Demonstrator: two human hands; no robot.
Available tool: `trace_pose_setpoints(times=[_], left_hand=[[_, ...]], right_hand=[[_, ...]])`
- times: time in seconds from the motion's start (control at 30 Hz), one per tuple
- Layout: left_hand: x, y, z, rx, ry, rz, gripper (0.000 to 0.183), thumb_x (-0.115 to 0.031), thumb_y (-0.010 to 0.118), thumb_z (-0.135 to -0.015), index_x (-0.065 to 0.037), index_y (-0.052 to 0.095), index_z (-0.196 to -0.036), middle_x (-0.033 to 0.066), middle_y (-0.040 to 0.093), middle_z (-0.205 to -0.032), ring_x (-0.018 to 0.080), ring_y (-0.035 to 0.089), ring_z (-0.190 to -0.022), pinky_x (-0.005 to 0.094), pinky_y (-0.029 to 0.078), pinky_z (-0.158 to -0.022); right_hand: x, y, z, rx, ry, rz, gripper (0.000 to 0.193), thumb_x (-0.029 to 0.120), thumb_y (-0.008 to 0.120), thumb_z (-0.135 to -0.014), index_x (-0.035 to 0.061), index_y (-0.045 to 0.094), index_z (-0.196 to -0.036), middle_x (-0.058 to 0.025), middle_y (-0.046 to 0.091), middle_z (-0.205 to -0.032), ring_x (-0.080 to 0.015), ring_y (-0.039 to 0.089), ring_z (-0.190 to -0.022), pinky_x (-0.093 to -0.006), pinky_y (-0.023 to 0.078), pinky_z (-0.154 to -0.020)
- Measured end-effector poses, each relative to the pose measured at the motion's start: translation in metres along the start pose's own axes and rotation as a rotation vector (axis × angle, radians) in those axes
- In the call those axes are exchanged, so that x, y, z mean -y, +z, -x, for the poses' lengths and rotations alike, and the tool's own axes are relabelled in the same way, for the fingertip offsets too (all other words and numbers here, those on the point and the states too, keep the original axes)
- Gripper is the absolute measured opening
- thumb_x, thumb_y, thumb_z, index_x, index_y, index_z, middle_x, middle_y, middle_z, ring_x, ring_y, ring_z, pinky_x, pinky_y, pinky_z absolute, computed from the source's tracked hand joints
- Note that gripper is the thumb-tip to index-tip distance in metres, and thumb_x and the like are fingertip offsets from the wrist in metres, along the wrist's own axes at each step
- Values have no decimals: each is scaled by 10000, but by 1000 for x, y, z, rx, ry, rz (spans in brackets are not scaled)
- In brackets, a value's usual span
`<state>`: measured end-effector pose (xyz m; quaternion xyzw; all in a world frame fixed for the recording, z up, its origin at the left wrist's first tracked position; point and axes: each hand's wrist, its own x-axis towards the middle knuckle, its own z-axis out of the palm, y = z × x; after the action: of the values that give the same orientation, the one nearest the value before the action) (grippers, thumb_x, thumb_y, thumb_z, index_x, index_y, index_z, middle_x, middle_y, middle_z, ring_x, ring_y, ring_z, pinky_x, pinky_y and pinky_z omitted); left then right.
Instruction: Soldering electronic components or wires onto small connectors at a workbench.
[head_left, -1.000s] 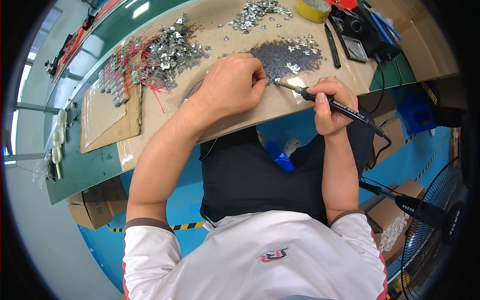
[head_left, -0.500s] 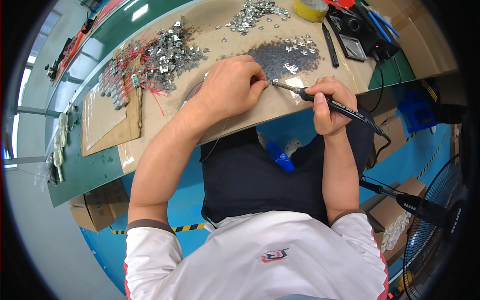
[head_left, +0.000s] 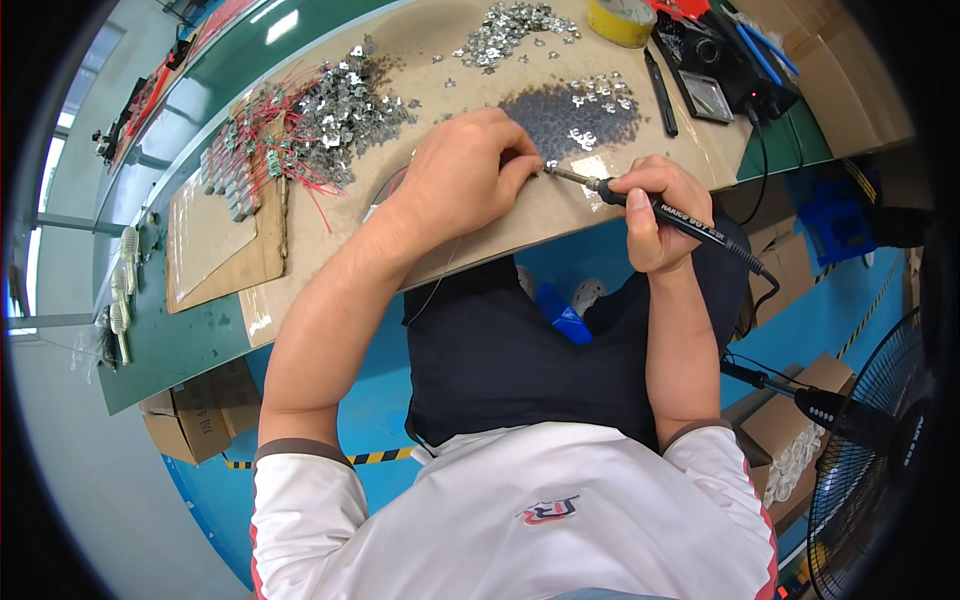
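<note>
In my right hand (head_left: pixel 668 212) is a black soldering iron (head_left: pixel 690 220), gripped like a pen, its metal tip pointing left. The tip ends beside a small shiny metal piece (head_left: pixel 551 164), just right of my left fingertips. My left hand (head_left: pixel 470 172) is closed in a pinch over the cardboard sheet (head_left: pixel 500 228); what the fingertips hold is hidden. A thin wire (head_left: pixel 436 284) hangs from under that wrist past the table edge. Beyond my hands lies a dark patch of many small flat parts (head_left: pixel 560 118), with silver clips (head_left: pixel 600 92) scattered on its right side.
At the left are a heap of metal clips (head_left: pixel 355 110) and parts with red wires (head_left: pixel 250 140). More clips (head_left: pixel 515 30) lie far back. A yellow tape roll (head_left: pixel 622 20), a black pen-like tool (head_left: pixel 661 92) and a black soldering station (head_left: pixel 705 60) stand back right. A fan (head_left: pixel 880 440) is at lower right.
</note>
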<state>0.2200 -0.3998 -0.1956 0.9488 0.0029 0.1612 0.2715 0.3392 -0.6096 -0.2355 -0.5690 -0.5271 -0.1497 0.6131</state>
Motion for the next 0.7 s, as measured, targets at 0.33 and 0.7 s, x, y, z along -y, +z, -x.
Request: trace_pose_setpoints(times=[0.33,0.7], left_hand=[[14,-5,-5,-304,-381,577,224,-138,805,-888,7,708,-1028,85,715,-803,169,678,-707,305,553,-666],[18,4,0,-204,-145,-94,141,-95,741,-861,30,755,-924,220,691,-974,410,686,-925,468,566,-842]], right_hand=[[-3,0,-2,-18,-36,2,78,23,620,-818,-6,692,-821,-89,618,-626,-174,561,-517,-287,426,-495],[-10,2,6,-99,5,-106,142,15,559,-940,-62,658,-872,-80,569,-651,-99,493,-511,-237,357,-467]])
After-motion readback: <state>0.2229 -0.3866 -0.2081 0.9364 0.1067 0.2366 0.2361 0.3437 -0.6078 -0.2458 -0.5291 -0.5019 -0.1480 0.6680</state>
